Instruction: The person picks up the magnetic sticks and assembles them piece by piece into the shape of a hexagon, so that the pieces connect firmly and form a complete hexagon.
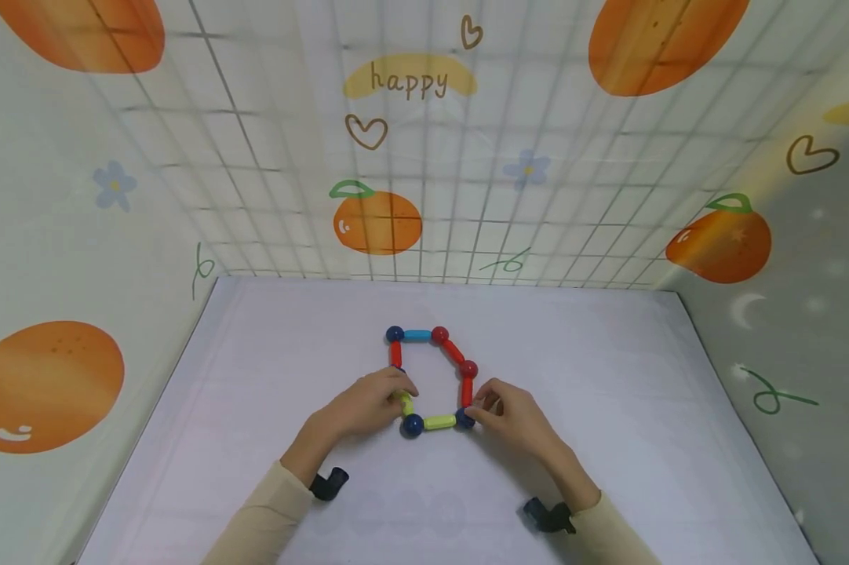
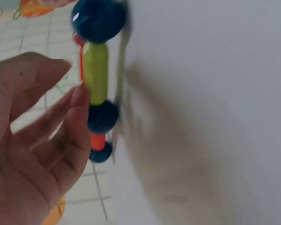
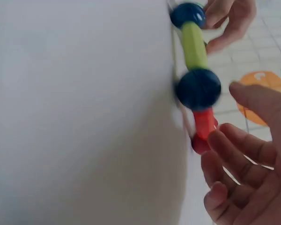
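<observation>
A closed ring of magnetic rods and balls lies on the white tabletop in the head view. Its front has a yellow-green rod (image 1: 439, 422) between two dark blue balls. My left hand (image 1: 369, 402) is at the left side, fingertips against another yellow-green rod (image 2: 97, 75), the thumb apart from it. At the front right corner, beside a dark blue ball (image 3: 199, 89), is my right hand (image 1: 512, 416). Its fingertips come up to a red rod (image 3: 204, 123), while the thumb stands off the ball. Fingers of both hands are loosely bent, and the left hand partly covers the ring.
The ring's back has a light blue rod (image 1: 417, 336) and a red ball (image 1: 440, 335). Black wrist-worn pieces (image 1: 329, 484) show near both sleeves. A grid wall behind a printed curtain (image 1: 424, 157) stands at the table's far edge, with curtains at both sides.
</observation>
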Available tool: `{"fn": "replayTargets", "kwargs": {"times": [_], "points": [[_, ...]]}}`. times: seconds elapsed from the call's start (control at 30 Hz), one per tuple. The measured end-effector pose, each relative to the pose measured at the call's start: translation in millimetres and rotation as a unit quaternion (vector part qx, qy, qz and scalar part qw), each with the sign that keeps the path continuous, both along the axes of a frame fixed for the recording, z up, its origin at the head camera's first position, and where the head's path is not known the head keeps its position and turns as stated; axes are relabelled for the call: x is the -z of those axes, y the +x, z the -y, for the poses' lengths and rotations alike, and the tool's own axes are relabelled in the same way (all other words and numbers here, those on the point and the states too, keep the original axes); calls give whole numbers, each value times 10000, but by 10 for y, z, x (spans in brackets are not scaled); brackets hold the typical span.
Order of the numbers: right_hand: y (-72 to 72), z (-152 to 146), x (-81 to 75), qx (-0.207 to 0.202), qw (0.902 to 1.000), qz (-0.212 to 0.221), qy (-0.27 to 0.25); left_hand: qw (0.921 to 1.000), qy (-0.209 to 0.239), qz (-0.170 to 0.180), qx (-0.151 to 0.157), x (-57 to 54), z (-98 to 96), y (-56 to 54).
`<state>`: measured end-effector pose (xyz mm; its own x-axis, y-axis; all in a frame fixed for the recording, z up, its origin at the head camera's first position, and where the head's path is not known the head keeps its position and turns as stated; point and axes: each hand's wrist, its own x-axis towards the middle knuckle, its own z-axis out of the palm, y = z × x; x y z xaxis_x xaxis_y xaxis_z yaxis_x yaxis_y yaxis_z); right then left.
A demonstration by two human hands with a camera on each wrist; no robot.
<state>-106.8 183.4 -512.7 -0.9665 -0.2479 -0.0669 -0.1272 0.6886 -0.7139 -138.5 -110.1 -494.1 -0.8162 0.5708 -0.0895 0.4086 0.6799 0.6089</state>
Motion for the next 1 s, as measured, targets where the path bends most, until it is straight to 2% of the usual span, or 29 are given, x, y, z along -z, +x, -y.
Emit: {"fn": "replayTargets", "kwargs": {"times": [0.07,0.17,0.27,0.47,0.63,0.83,1.0], "points": [[-93,-28,-32,99,9997,-202,-54,9988,149,-7,-474,-30,39,-49],[-247,-43,-72,150,9989,-448,-81,9925,173,-86,-1206,-55,70,-130],[-388,-27,-82,154,9989,-450,-58,9865,94,-64,-1633,-34,57,-209],[-605,66,-13,21,9996,-254,-75,9830,-95,140,-1829,63,-43,-338],[-704,175,63,-10,9998,-18,-210,9800,-108,254,-1971,136,-86,-411],[-757,228,124,144,9996,158,-209,9796,-11,391,-1969,155,-77,-443],[-735,208,121,260,9994,197,-144,9798,-64,514,-1930,145,-37,-446]]}}
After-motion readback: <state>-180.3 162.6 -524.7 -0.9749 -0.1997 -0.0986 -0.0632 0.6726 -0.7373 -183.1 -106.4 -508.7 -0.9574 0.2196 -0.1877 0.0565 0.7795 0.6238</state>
